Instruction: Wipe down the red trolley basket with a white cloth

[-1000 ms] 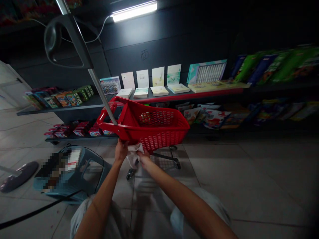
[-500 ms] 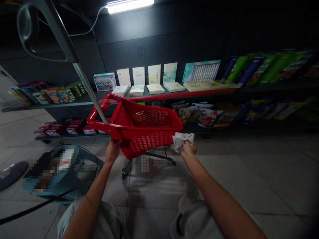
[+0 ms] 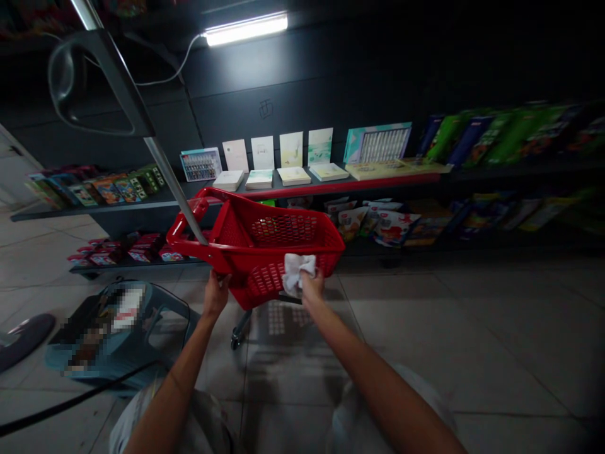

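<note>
A small red plastic shopping cart (image 3: 265, 243) stands on the tiled floor in front of me. My left hand (image 3: 216, 293) grips the near lower edge of its basket. My right hand (image 3: 312, 285) is closed on a crumpled white cloth (image 3: 295, 270) and presses it against the basket's near side wall, toward the right end. A grey metal pole (image 3: 172, 183) with a dark loop handle (image 3: 89, 85) rises from the cart's left end toward the upper left.
Dark shelves (image 3: 331, 183) along the back wall carry books, cards and coloured packets. A teal plastic stool (image 3: 123, 328) stands at the left with a black cable (image 3: 70, 403) running past it. A fan base (image 3: 21, 334) lies at the far left.
My right hand carried the cloth from the basket's left underside out to its right end, then back left onto the side wall. My left hand kept its hold on the basket.
</note>
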`<act>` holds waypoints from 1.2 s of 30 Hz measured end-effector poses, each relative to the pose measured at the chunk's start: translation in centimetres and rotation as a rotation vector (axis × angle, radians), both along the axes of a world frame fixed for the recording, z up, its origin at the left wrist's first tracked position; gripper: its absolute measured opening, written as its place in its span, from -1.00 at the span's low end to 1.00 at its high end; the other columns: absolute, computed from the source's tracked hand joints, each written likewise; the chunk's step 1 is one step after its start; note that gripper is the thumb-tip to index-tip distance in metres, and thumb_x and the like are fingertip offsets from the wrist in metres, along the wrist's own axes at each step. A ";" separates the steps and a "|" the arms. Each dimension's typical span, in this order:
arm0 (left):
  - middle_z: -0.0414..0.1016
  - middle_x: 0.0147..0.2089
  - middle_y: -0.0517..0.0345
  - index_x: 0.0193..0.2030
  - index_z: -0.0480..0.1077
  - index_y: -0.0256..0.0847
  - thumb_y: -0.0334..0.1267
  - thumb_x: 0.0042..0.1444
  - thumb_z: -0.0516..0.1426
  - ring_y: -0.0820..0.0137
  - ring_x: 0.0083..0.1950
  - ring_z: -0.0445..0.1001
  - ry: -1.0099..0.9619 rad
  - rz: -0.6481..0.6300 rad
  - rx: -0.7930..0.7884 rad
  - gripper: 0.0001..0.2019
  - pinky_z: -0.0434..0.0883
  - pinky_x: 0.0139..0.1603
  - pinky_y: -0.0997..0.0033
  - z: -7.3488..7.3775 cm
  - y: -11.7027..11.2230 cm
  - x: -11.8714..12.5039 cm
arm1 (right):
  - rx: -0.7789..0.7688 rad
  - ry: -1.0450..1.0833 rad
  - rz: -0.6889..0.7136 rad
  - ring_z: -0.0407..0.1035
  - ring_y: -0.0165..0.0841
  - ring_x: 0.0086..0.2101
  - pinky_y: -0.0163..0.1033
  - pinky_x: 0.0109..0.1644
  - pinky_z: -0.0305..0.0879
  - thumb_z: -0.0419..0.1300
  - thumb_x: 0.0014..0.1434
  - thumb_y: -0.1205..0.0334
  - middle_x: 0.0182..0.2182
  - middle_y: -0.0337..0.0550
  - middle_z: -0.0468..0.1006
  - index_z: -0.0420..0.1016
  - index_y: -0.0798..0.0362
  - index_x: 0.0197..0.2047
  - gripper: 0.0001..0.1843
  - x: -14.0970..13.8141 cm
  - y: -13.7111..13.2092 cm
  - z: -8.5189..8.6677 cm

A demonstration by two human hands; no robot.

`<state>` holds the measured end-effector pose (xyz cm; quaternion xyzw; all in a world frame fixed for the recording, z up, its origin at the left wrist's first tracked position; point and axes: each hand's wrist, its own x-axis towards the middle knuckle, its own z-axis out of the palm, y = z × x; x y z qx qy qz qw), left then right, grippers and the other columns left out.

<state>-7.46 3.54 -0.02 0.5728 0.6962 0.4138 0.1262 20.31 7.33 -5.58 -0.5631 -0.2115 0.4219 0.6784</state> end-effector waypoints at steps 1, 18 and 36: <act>0.68 -0.05 -0.09 0.06 0.29 -0.14 -0.14 0.27 0.13 0.16 -0.02 0.68 -0.026 -0.004 -0.008 -0.73 0.57 -0.02 0.20 -0.1 0.0 -0.1 | -0.006 0.020 0.100 0.46 -0.38 -0.34 -0.38 -0.35 0.34 0.29 -0.17 0.16 -0.29 -0.25 0.59 0.38 0.01 -0.09 -0.50 -1.7 -0.8 -0.2; 0.66 0.02 -0.09 0.10 0.29 -0.13 -0.11 0.33 0.14 0.14 0.06 0.66 -0.065 -0.074 -0.057 -0.72 0.54 0.04 0.17 -0.9 -1.5 -0.6 | 0.698 -0.957 0.202 0.34 -0.18 0.17 -0.01 0.32 0.28 0.09 0.17 0.41 0.09 0.00 0.46 0.52 -0.03 0.02 -0.62 -3.5 -1.4 11.3; 0.67 -0.05 -0.05 0.06 0.28 -0.15 -0.16 0.25 0.16 0.17 -0.04 0.68 -0.042 -0.038 -0.011 -0.71 0.56 0.00 0.19 -0.5 -0.9 -2.9 | 0.515 -1.346 0.483 0.35 -0.14 0.16 0.04 0.32 0.26 0.01 -0.04 0.61 0.12 -0.02 0.55 0.50 0.02 0.13 -0.31 6.3 1.1 8.4</act>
